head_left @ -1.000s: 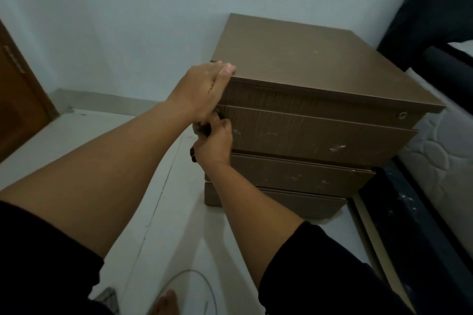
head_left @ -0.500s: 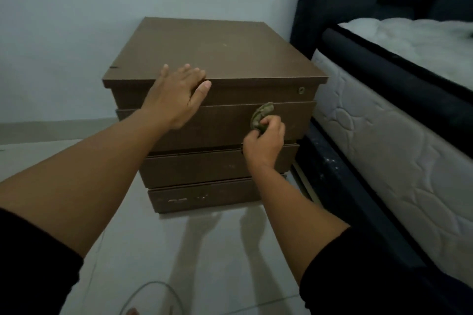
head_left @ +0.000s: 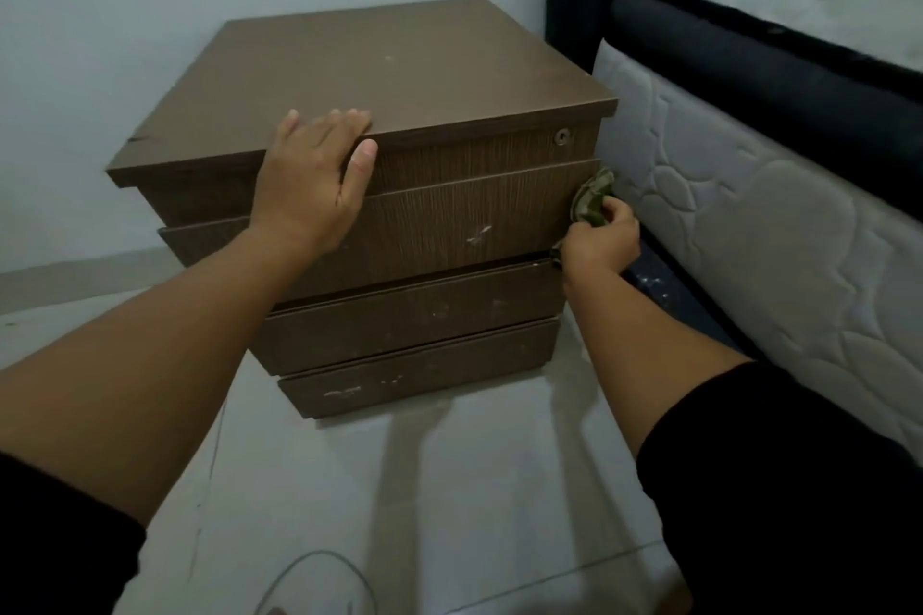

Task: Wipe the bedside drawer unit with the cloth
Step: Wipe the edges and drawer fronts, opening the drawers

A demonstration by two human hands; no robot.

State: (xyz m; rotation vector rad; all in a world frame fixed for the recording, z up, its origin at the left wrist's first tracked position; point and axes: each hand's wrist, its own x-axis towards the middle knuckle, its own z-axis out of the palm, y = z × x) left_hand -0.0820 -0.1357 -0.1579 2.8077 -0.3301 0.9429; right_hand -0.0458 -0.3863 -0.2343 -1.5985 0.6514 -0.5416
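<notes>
Gripping the bunched green cloth (head_left: 592,202), the right hand (head_left: 602,242) presses it against the right end of the 2nd drawer front on the brown drawer unit (head_left: 399,225). Soft and light, it should handle best wadded in curled fingers. The left hand (head_left: 312,180) lies flat, fingers straight, bracing the top edge. Pale tiled floor (head_left: 424,489); quilted mattress (head_left: 749,215) just beside.

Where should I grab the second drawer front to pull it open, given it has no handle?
Probably the second drawer front's lower edge, fingers hooking up from below into the dark gap above the third drawer. No handle shows, and the right hand with the cloth occupies its right end.
</notes>
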